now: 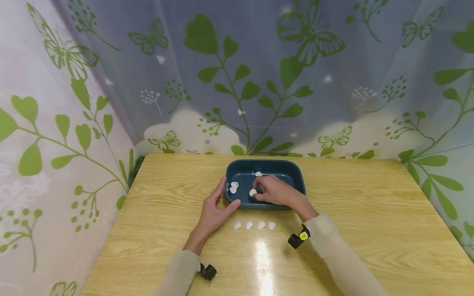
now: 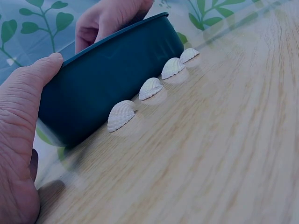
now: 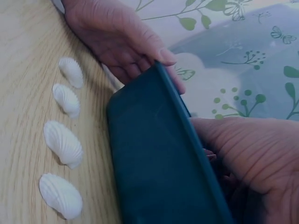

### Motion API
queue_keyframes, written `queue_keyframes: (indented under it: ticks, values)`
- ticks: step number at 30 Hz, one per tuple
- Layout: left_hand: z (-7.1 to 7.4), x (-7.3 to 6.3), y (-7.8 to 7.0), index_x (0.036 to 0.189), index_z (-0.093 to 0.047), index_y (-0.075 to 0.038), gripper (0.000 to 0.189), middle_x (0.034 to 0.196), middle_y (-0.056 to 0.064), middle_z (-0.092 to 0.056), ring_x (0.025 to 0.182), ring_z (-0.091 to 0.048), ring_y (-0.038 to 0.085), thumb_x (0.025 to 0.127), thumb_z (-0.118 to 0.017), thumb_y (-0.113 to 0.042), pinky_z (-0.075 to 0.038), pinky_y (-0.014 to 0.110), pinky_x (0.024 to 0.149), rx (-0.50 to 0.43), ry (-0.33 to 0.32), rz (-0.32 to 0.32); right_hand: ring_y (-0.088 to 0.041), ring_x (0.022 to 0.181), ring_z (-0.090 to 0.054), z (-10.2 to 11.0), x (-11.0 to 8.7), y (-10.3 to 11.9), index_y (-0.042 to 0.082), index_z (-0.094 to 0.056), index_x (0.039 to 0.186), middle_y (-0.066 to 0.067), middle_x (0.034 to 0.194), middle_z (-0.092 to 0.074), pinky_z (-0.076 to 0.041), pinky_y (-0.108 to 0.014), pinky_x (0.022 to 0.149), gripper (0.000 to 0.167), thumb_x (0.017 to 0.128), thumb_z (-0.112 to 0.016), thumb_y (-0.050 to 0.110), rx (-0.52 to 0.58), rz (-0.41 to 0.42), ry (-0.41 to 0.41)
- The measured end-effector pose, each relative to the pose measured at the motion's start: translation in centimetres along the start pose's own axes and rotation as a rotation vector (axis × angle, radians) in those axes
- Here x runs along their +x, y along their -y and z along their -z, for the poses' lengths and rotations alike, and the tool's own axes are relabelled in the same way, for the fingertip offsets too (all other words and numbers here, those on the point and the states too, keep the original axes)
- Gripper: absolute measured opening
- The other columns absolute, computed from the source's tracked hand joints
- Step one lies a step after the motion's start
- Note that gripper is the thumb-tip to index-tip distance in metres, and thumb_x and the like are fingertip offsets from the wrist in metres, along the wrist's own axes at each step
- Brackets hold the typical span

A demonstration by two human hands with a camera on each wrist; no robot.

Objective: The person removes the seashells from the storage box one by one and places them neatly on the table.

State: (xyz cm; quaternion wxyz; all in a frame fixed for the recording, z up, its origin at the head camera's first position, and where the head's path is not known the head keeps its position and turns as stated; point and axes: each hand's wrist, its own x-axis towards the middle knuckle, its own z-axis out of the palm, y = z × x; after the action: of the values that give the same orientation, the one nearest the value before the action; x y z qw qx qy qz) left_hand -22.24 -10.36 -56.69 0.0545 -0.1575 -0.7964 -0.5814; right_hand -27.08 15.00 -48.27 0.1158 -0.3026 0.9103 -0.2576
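A dark blue rectangular plastic basin [image 1: 266,205] stands on the table. Inside, a few white seashells [image 1: 233,188] lie at its left end, and another shell [image 1: 258,174] is near the back wall. My right hand [image 1: 275,191] reaches in over the front rim and pinches a white seashell [image 1: 253,192] between thumb and fingers, low in the basin. At the left front corner, my left hand [image 1: 214,211] spreads around the outside, fingers extended along the left wall and thumb on the front rim. The right fingertips are hidden behind the basin wall in both wrist views.
In front of the basin, several white ribbed seashells [image 1: 261,225] lie in a row on the wooden table [image 1: 355,213]. A patterned curtain [image 1: 259,102] hangs behind the table's back edge, and another hangs along the left side.
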Motion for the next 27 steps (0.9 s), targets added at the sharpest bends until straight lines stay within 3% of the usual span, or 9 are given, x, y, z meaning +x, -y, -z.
queue_keyframes:
  ticks: [15, 27]
  values:
    - [0.0, 0.1, 0.0, 0.166, -0.032, -0.023, 0.087, 0.168, -0.008, -0.031, 0.156, -0.028, 0.016, 0.094, -0.079, -0.036, -0.026, 0.045, 0.127, 0.018, 0.008, 0.005, -0.007, 0.054, -0.044, 1.1, -2.9, 2.5, 0.009, -0.070, 0.113, 0.008, 0.066, -0.050, -0.039, -0.025, 0.053, 0.023, 0.098, -0.075, 0.026, 0.017, 0.042, -0.101]
    - [-0.1, 0.0, 0.2, 0.165, -0.033, -0.023, 0.088, 0.168, -0.006, -0.033, 0.156, -0.028, 0.018, 0.093, -0.081, -0.035, -0.026, 0.046, 0.127, 0.007, -0.011, -0.004, 0.000, 0.051, -0.038, -0.5, -5.3, 5.1, 0.010, -0.070, 0.113, 0.013, 0.063, -0.045, -0.033, -0.019, 0.049, 0.021, 0.098, -0.075, 0.025, 0.005, 0.104, -0.142]
